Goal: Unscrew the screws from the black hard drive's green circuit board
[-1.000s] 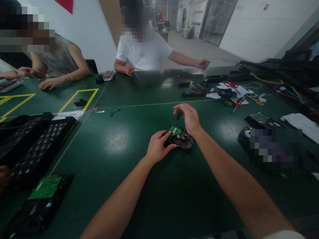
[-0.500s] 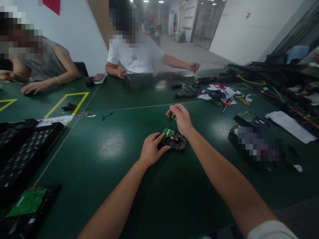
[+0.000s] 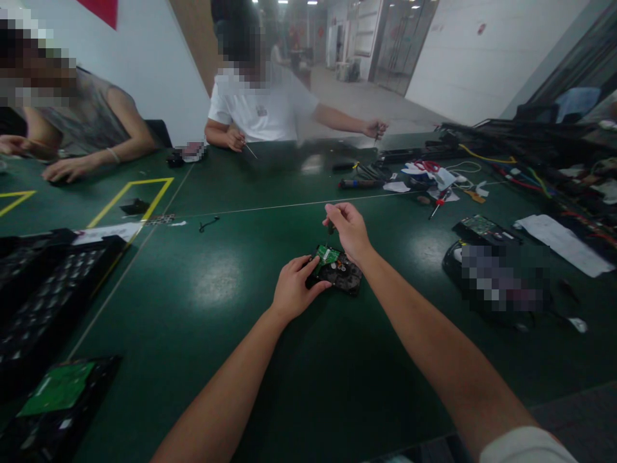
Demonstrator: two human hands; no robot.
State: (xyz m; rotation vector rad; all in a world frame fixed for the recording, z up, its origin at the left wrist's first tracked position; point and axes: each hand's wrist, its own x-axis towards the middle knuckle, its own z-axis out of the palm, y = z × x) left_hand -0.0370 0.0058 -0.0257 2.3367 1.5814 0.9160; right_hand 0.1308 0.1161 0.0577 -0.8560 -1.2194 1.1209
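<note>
A black hard drive (image 3: pixel 348 276) with a green circuit board (image 3: pixel 328 254) on its upper face lies on the green table (image 3: pixel 241 360) in front of me. My left hand (image 3: pixel 299 286) grips its left end, fingers on the board side and thumb along the near edge. Above the drive, my right hand (image 3: pixel 349 228) is closed around a small screwdriver (image 3: pixel 330 227). Most of the handle is hidden by the fingers. The thin shaft points down at the board's far edge; whether the tip sits in a screw is too small to tell.
Another drive with a green board (image 3: pixel 60 388) lies at the near left, by a black slotted tray (image 3: pixel 62 283). To the right are a circuit-board piece (image 3: pixel 484 226), a white sheet (image 3: pixel 563 244), a red screwdriver (image 3: pixel 438 204) and cables. Two people sit across the table.
My right fingers have turned slightly around the screwdriver handle, which shows less now. My left hand and the hard drive keep their places.
</note>
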